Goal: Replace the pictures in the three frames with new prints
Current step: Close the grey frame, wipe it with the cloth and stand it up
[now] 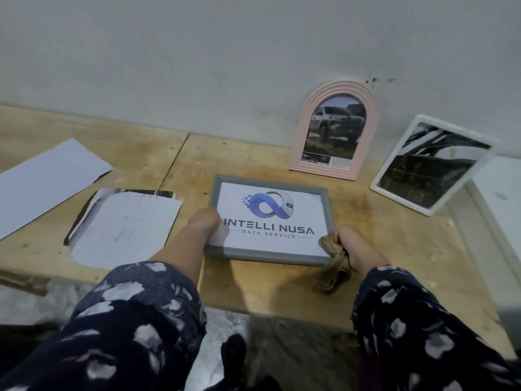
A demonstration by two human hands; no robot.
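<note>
Left hand (204,221): grips the left edge of the grey frame (269,256), thumb side over the glass near the print's left margin. Right hand (353,246): fingers curled round a crumpled tan cloth (334,259), pressed to the frame's near right corner. Both sleeves dark with pale floral pattern.

Grey frame: rectangular, landscape, lying on the wooden table (282,289) between the two hands, at table centre near the front edge; whether its near edge is lifted cannot be told. Holds a white print (270,218) bearing a blue-purple loop logo and the words "INTELLI NUSA DATA SERVICE".

Pink arched frame (334,131): upright, leaning on the wall (225,66), far right of the grey frame, apart from it. Holds a picture of a pale vehicle on rough ground, with small captions below.

White frame (431,165): rectangular, tilted back, further right, near the table's right end. Holds a dark picture, subject unclear.

Loose sheets: one white sheet (48,179) at far left; one cut sheet (124,227) with rounded near corner, just left of the left hand, lying over a dark-edged print.
</note>
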